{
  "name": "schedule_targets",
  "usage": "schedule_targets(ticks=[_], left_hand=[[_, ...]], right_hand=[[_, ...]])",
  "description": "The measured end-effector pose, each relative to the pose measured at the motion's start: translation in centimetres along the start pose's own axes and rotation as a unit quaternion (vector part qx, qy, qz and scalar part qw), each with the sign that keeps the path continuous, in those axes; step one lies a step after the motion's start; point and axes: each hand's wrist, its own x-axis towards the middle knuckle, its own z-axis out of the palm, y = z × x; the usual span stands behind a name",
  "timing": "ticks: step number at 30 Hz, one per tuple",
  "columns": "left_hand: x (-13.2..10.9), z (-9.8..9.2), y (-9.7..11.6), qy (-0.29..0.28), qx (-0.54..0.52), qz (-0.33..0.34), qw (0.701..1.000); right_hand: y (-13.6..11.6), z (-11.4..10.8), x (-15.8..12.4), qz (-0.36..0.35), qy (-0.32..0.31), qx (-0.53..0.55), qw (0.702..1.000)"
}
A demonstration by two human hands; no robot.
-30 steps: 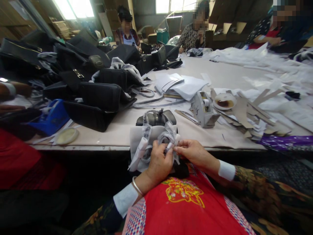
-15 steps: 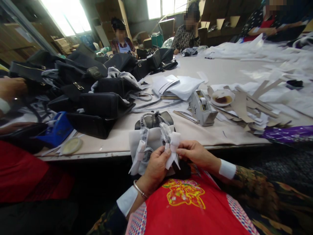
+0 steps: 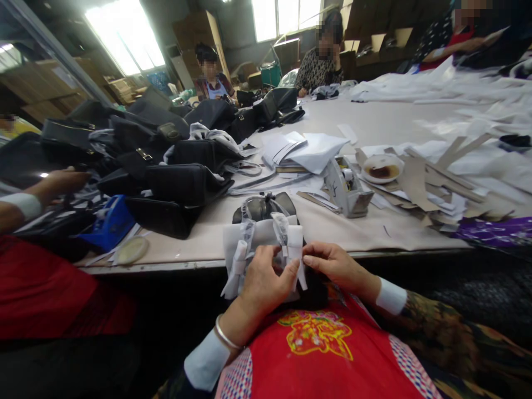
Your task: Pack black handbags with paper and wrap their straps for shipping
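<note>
A black handbag [image 3: 266, 206] lies at the table's near edge, with clear plastic film round its handles. White sheet [image 3: 258, 228] covers its near side. Two white wrapping strips are folded round the handle ends, a left strip [image 3: 238, 266] and a right strip [image 3: 295, 237]. My left hand [image 3: 266, 282] reaches over the bag, its thumb pressed to the right strip and its other fingertips partly hidden behind. From the other side, my right hand [image 3: 338, 269] pinches that strip's edge between thumb and forefinger.
Black bags [image 3: 178, 185] are heaped at the left beside a blue tape dispenser [image 3: 106, 224]. A grey tape dispenser [image 3: 347, 188], white sheets [image 3: 305, 149], a bowl with dark liquid [image 3: 381, 168] and cardboard strips [image 3: 419, 185] lie ahead. A co-worker's hand [image 3: 62, 185] is at far left.
My left hand has shifted its grip, its fingers rising and its thumb moving right along the strip. The strip's tails hang closer together. The co-worker's arm at left has moved to the right.
</note>
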Motion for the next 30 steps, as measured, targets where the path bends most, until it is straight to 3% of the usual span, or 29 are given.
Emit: schedule_targets(ticks=[2,6,9,13,15,19,25,30], left_hand=[[0.1,-0.1,0.6,0.038,0.031,0.0,0.999],[0.9,0.7,1.4,0.035,-0.075,-0.006,0.997],[1.4,1.2,1.4,0.035,-0.137,-0.015,0.99],[1.5,1.5,0.9,0.012,-0.219,-0.054,0.974],[1.4,1.7,0.7,0.003,-0.275,-0.08,0.958],[1.2,1.9,0.7,0.012,-0.331,-0.094,0.939],[1.2,1.7,1.8,0.013,-0.324,-0.1,0.941],[0.7,-0.1,2.8,-0.014,-0.24,0.042,0.97]], right_hand=[[0.0,0.2,0.0,-0.042,0.019,-0.04,0.998],[-0.6,0.5,-0.3,-0.142,0.019,-0.117,0.983],[-1.0,0.6,-0.8,-0.174,0.001,-0.139,0.975],[-1.1,0.5,-1.0,-0.127,0.15,-0.132,0.972],[-1.1,0.5,-0.9,-0.108,0.195,-0.14,0.965],[-0.8,1.0,-0.5,-0.135,0.183,-0.185,0.956],[-0.4,1.5,0.2,-0.082,0.165,-0.166,0.969],[-1.8,1.9,0.3,-0.061,0.09,-0.101,0.989]])
